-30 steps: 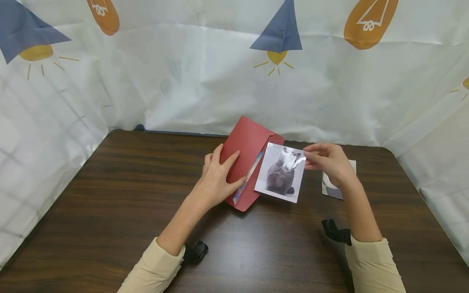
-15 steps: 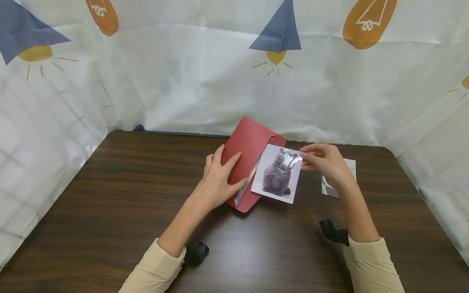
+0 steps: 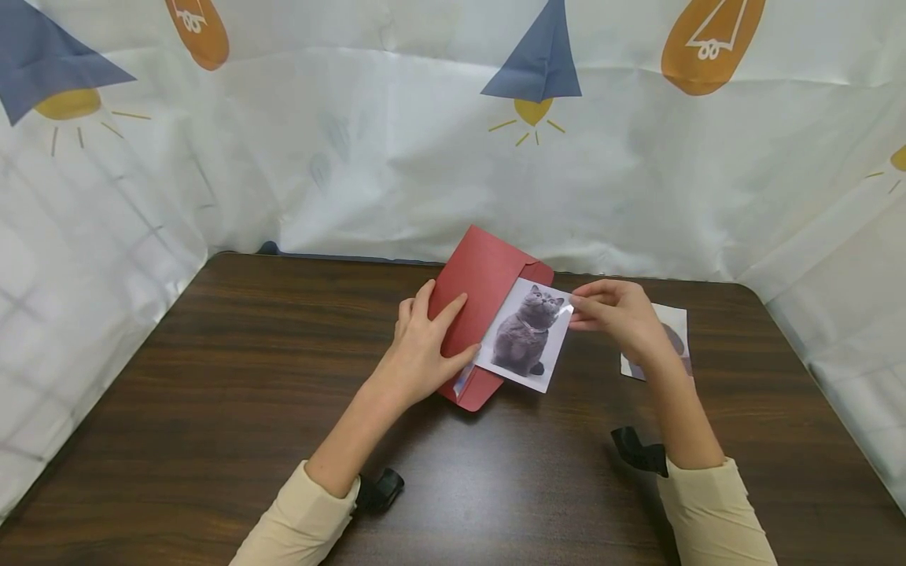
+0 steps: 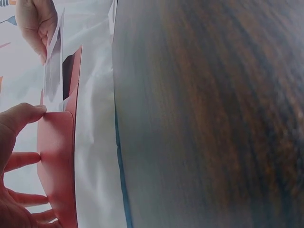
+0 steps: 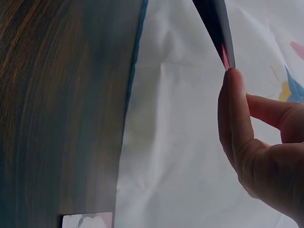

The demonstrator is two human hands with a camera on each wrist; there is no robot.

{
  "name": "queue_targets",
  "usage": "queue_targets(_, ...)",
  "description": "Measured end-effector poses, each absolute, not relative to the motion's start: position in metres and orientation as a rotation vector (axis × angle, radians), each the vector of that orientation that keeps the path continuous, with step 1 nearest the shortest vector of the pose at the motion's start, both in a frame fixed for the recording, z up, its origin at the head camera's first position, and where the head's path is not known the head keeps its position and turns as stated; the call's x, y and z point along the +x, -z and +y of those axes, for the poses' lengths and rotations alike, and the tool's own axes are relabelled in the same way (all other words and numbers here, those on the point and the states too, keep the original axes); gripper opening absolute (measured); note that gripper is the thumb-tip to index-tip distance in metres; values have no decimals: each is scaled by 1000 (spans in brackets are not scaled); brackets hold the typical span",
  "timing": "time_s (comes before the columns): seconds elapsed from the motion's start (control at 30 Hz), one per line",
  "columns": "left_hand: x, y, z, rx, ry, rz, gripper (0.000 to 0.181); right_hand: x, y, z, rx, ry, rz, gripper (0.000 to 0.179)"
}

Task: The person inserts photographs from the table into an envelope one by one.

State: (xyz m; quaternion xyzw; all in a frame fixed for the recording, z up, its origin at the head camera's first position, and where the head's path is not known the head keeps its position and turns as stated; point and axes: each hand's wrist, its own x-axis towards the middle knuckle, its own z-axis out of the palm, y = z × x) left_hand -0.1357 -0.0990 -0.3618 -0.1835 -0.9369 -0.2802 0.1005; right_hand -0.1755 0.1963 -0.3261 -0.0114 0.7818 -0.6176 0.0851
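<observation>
In the head view my left hand (image 3: 428, 342) rests spread on a red envelope (image 3: 481, 275), fingers nearly straight, the thumb at the edge of its opening. A sliver of something pale (image 3: 463, 379) shows in the slot. My right hand (image 3: 623, 314) pinches the upper right corner of a square photo card (image 3: 524, 334) with a grey cat on it. The card's left edge meets the envelope's opening, over the flap. From the left wrist, the card (image 4: 54, 71) stands at the mouth of the envelope (image 4: 57, 156), close to the thumb. The right wrist view shows thumb and fingers together at the card's edge.
Partly behind the right forearm, another picture card (image 3: 672, 322) lies on the dark wooden table (image 3: 283, 354). A white printed sheet (image 3: 396, 157) hangs along the back and sides. Black straps (image 3: 378, 489) sit at both wrists.
My right hand has moved left, bringing the cat card to the envelope's opening and covering most of the pale slot. The left hand and envelope have barely shifted.
</observation>
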Motion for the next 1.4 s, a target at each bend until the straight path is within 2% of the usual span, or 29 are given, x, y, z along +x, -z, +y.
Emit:
queue_targets(1.03,-139,361,-101,-542,826,-2760,72,-173,329,177,23,1913,2338,35)
queue_targets(1.4,-138,362,-100,-549,817,-2760,72,-171,332,172,-56,1978,2297,32)
